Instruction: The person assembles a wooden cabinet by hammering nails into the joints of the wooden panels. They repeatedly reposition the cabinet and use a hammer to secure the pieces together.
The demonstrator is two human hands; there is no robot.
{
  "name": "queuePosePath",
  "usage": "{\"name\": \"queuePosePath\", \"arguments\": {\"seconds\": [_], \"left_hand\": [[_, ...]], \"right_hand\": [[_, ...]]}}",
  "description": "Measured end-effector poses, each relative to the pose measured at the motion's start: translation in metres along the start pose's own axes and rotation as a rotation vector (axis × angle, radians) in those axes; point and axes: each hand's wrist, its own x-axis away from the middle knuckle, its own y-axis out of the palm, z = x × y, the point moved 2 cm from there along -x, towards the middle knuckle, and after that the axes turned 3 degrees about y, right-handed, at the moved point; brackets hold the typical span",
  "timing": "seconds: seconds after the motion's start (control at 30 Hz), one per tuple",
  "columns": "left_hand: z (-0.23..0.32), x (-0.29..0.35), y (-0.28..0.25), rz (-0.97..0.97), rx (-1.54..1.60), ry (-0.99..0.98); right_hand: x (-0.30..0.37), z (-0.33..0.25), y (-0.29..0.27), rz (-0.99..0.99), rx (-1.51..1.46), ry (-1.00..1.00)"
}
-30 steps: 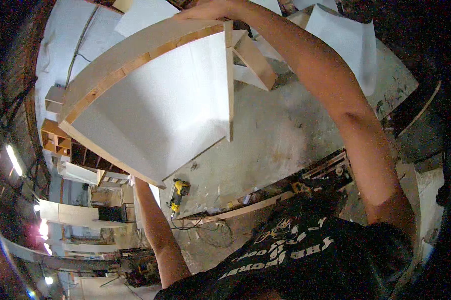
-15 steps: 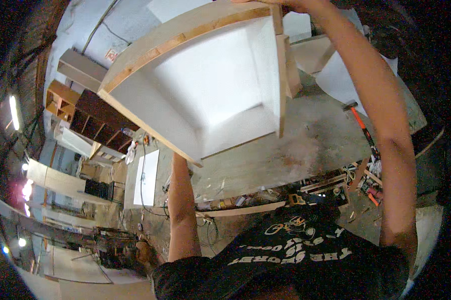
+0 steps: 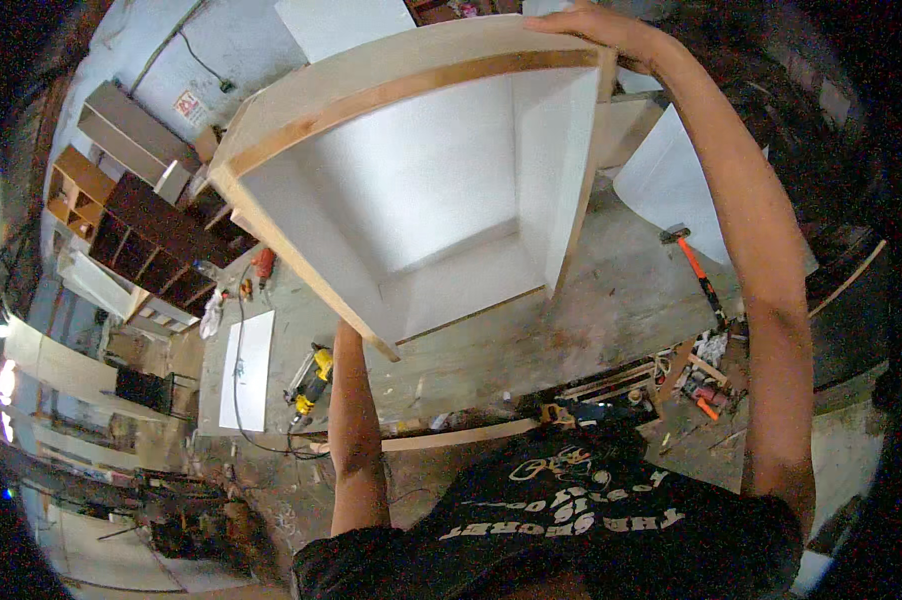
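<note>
In front of me is an open-fronted wooden cabinet box (image 3: 451, 180), white inside, with bare wood edges and a curved-looking top in this wide view. It stands tilted over the workbench (image 3: 471, 370). My right hand (image 3: 603, 30) reaches over to its far top right corner, fingers laid along the top panel and gripping there. My left forearm (image 3: 356, 420) goes up behind the box's lower left side, which hides the left hand. A yellow and black power nailer (image 3: 312, 385) lies on the bench beside my left arm.
A hammer with an orange handle (image 3: 695, 267) lies on the bench at right, near a white sheet (image 3: 671, 175). A white panel (image 3: 247, 370) and a cable are at left. Dark shelving (image 3: 156, 235) stands farther left. Tools and offcuts (image 3: 611, 400) crowd the bench's near side.
The box sits a little lower and farther right in view, turned slightly. My right hand shows more fully on its top corner. The power nailer has come into clearer view.
</note>
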Motion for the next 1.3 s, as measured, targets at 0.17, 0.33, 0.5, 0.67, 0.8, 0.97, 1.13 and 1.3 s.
{"name": "queuePosePath", "arguments": {"seconds": [0.17,0.33,0.5,0.67,0.8,0.97,1.13,1.3], "left_hand": [[-0.006,-0.01,-0.002,-0.027,0.031,-0.008],[-0.015,-0.018,-0.007,-0.063,0.041,-0.037],[-0.023,-0.03,-0.005,-0.123,0.049,-0.09],[-0.035,-0.03,0.0,-0.272,0.103,-0.159],[-0.051,-0.031,-0.024,-0.024,-0.089,0.139],[-0.087,-0.057,-0.024,0.068,-0.258,0.111],[-0.103,-0.052,0.018,0.008,-0.282,0.25],[-0.117,-0.056,0.02,0.03,-0.275,0.186]], "right_hand": [[0.009,0.029,0.008,0.025,-0.188,0.031],[0.064,0.021,0.028,0.04,-0.009,-0.062],[0.112,0.058,0.084,0.041,-0.371,0.068],[0.165,0.137,0.139,0.306,-0.253,0.229],[0.244,0.206,0.22,0.475,-0.733,0.439],[0.353,0.258,0.289,0.715,-0.819,0.627],[0.404,0.272,0.307,0.775,-0.814,0.662],[0.412,0.278,0.323,0.719,-0.82,0.699]]}}
